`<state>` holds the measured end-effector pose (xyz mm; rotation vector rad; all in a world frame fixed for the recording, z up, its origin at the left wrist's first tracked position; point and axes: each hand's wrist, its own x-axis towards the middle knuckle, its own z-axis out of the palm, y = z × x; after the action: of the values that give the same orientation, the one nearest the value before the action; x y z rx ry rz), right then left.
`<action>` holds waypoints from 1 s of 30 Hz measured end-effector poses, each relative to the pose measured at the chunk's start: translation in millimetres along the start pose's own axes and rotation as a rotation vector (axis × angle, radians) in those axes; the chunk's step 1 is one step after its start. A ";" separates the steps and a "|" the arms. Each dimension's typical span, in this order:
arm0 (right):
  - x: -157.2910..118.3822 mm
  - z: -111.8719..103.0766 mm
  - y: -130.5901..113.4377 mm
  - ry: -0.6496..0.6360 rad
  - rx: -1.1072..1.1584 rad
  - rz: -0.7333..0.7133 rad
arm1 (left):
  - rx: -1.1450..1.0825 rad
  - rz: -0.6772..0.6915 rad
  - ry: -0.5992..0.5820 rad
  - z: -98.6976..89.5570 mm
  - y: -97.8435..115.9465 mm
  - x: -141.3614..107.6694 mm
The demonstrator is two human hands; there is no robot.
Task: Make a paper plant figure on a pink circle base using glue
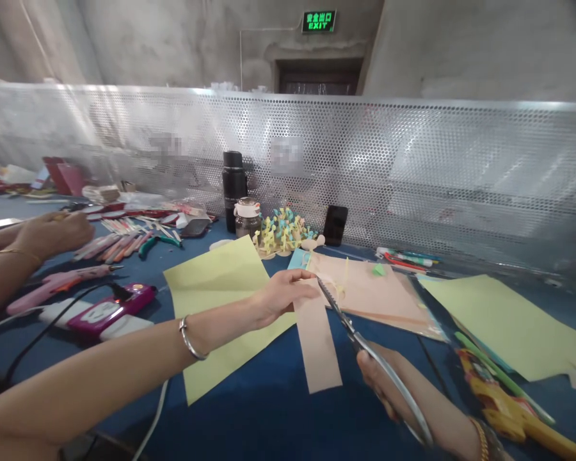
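Note:
My left hand (281, 298), with a silver bangle at its wrist, pinches the top of a pale pink paper strip (318, 349) that hangs over the blue table. Long metal scissors (352, 330) are in my right hand (388, 378), their blades pointing up and left to the top right edge of the strip. Whether the blades are parted there is too small to tell. Beneath my left forearm lies a large yellow-green sheet (221, 275). Behind my hands are stacked pink sheets (365, 282) with a small green piece on top.
A co-worker's hands (52, 237) are at the left, near a pink glue gun (57, 285) and a purple power strip (120, 310). Further back stand a black bottle (233, 192), a jar (247, 218), paper flowers (285, 230) and a phone (335, 224). A yellow glue gun (509, 403) lies at the right.

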<state>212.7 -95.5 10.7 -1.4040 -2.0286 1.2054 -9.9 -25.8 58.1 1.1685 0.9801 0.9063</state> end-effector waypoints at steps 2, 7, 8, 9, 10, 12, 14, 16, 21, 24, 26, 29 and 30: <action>-0.4 -0.8 0.4 -0.010 0.012 -0.024 | 0.015 -0.013 0.009 -0.9 2.0 -1.1; -2.8 -0.6 -3.7 -0.027 0.140 -0.007 | 0.041 -0.024 -0.011 -5.2 2.5 -3.0; -3.3 -0.5 -4.8 -0.030 0.158 -0.005 | 0.046 -0.022 -0.021 -6.1 2.0 -3.4; -3.6 -0.4 -5.7 -0.033 0.172 -0.006 | 0.051 -0.020 -0.031 -6.9 1.6 -3.8; -3.8 -0.4 -6.3 -0.035 0.184 -0.008 | 0.057 -0.017 -0.042 -7.6 1.3 -4.3; -3.9 -0.5 -6.6 -0.039 0.200 -0.018 | 0.069 -0.009 -0.065 -8.7 0.8 -5.4; -3.8 -0.4 -6.0 -0.040 0.195 -0.024 | 0.079 0.001 -0.084 -9.4 0.6 -6.4; -3.5 -0.5 -5.7 -0.041 0.166 -0.026 | 0.089 0.006 -0.088 -10.4 0.2 -6.7; -3.0 -10.8 -8.7 -0.026 -0.131 0.013 | 0.131 0.005 -0.021 -19.1 -2.0 -1.3; -7.9 -30.2 -3.1 0.069 -0.498 0.021 | 0.160 0.033 0.054 -30.1 -2.1 2.4; -16.4 -48.0 7.8 0.116 -0.640 0.049 | 0.180 0.042 0.077 -37.2 -0.6 2.7; -34.0 -74.9 26.2 0.118 -0.730 0.103 | 0.218 0.029 0.055 -42.4 3.3 0.3; -38.9 -81.5 29.6 0.108 -0.721 0.131 | 0.232 0.020 0.038 -41.7 4.6 -0.6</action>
<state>303.9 -91.8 37.0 -1.8829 -2.4373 0.4101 -49.9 -12.8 58.1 1.3620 1.1278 0.8494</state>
